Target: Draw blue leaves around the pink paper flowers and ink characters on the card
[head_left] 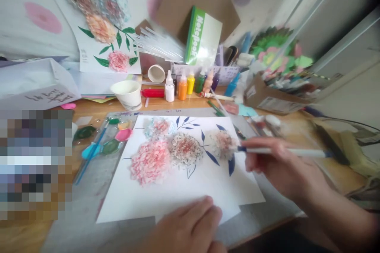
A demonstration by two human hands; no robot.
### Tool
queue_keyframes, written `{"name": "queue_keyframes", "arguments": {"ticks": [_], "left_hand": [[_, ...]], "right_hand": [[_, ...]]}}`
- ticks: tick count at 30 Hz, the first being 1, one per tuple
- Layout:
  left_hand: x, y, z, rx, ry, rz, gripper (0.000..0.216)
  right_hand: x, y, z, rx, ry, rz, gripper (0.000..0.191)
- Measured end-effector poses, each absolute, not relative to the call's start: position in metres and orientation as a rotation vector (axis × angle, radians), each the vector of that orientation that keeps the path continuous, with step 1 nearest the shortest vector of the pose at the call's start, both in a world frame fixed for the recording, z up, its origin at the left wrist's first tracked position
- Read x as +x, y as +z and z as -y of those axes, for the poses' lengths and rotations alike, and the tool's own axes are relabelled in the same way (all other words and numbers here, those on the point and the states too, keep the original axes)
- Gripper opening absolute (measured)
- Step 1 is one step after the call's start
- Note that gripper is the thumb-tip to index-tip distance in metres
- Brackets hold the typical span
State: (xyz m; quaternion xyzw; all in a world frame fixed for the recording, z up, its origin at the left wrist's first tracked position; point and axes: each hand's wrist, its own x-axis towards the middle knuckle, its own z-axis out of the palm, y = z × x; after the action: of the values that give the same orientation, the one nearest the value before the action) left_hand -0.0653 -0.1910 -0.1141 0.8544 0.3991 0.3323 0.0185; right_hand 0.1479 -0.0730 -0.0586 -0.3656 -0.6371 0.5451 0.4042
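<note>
My right hand grips a white pen with dark blue ends. Its tip is beside a pale, brownish-pink textured flower on a white sheet. Dark blue leaves surround that flower, and an outlined leaf is unfilled. Also on the sheet are a speckled flower, a large pink one and a small bluish one. At the lower edge my left hand lies with fingers stretched flat over the paper; nothing shows in it.
A blue brush rests across a paint palette at the left. Behind the sheet stand a paper cup and several paint bottles. A finished flower picture, a notebook and a cardboard box are farther back.
</note>
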Motion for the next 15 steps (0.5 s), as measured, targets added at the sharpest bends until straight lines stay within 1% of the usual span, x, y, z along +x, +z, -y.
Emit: {"name": "queue_keyframes", "arguments": {"ticks": [3,5,6,10,12,15], "left_hand": [[-0.064,-0.108,0.19,2.694,1.008,-1.184,0.041],[-0.064,-0.108,0.19,2.681,1.01,-1.224,0.04],[-0.064,-0.109,0.191,2.66,1.017,-1.264,0.04],[-0.066,-0.115,0.191,2.686,1.006,-1.236,0.037],[-0.066,-0.117,0.19,2.722,1.018,-1.207,0.034],[-0.066,-0.118,0.188,2.734,1.034,-1.207,0.035]], "right_hand": [[0.135,-0.07,0.095,-0.967,1.512,1.528,0.022],[0.126,-0.077,0.105,-1.004,1.494,1.591,0.008],[0.122,-0.08,0.109,-1.026,1.432,1.662,0.006],[0.113,-0.089,0.116,-1.115,1.121,1.907,0.008],[0.111,-0.092,0.117,-1.15,1.087,1.944,0.007],[0.111,-0.091,0.117,-1.158,1.074,2.012,0.009]]}}
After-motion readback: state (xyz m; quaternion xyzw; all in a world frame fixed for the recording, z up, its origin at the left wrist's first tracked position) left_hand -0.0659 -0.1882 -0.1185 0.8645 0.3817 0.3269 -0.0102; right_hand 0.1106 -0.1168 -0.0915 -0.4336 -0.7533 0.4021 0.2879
